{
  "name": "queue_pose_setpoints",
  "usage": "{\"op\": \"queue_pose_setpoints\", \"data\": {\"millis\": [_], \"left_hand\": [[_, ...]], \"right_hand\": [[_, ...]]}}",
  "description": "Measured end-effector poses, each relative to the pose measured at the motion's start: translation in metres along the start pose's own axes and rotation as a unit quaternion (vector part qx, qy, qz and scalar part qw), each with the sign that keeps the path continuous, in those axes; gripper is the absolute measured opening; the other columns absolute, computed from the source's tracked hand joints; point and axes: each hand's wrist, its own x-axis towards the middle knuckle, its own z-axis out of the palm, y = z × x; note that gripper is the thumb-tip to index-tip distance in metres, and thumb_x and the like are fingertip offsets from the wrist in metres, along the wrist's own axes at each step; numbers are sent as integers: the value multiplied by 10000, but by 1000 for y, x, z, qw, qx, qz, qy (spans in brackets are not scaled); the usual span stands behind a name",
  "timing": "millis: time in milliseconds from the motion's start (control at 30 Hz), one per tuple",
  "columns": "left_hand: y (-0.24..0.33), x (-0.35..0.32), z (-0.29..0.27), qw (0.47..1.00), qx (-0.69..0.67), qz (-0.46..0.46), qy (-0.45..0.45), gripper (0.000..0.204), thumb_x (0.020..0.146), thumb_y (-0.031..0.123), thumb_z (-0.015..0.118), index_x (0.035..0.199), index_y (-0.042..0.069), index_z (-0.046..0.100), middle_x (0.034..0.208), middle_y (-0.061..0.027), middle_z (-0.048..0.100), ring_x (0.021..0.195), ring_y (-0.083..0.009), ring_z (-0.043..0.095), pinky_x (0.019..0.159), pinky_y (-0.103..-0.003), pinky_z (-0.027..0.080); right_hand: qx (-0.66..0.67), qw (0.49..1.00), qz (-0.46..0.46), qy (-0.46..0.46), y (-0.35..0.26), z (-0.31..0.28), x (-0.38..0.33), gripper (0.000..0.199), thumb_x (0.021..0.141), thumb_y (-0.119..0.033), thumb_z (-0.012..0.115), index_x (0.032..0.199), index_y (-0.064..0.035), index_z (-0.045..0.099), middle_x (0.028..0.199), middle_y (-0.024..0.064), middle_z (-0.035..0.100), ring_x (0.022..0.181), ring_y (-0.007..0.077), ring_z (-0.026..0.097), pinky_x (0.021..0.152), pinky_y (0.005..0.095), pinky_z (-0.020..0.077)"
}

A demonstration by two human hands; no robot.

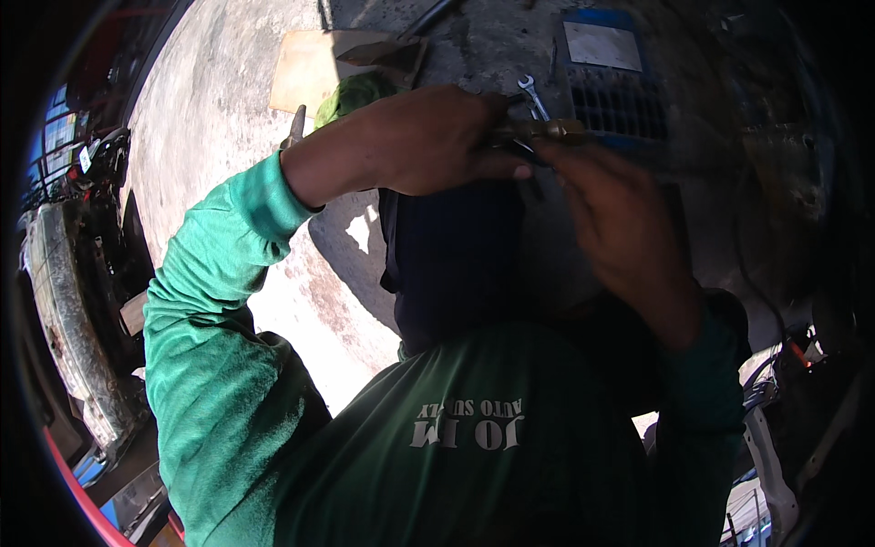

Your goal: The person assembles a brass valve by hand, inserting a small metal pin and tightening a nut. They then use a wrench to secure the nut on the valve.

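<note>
My left hand reaches across in front of me, its fingers curled round the left end of a brass-coloured metal fitting, its thumb pointing right. My right hand comes up from the lower right, fingertips closed on the same fitting's right end. Shade and my fingers hide much of the fitting, so its full shape does not show. Just beyond it lies an open-ended wrench, its jaw pointing away. Past my left wrist is a bright green cloth or glove, partly covered by the forearm.
A piece of cardboard lies on the concrete floor. At the far right is a blue case with a dark slotted inside and a pale panel. A worn metal part stands at left; cables hang at right.
</note>
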Motion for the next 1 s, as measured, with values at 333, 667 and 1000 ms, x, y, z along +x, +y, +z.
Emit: {"op": "queue_pose_setpoints", "data": {"millis": [333,667,1000], "left_hand": [[-6,-3,3,1000,1,17,13,550,982,486,648,1104,-46,578,734,-248,612,783,-440,667,708,-513,488],[-8,-2,2,1000,3,22,8,540,985,480,647,1098,-45,595,739,-242,640,760,-422,685,684,-492,506],[-9,-2,9,998,25,40,29,519,977,450,665,1092,-52,599,782,-244,678,793,-414,708,712,-475,540]], "right_hand": [[-9,1000,-9,-14,0,3,3,352,914,6,577,1255,-9,667,980,223,679,852,390,701,737,466,560],[-44,998,-46,-9,3,4,8,368,904,-2,600,1262,-46,675,1019,192,689,875,382,710,741,457,578],[-208,975,-77,-33,-10,0,10,308,925,-64,581,1211,-41,689,1012,139,691,824,299,726,688,399,584]]}}
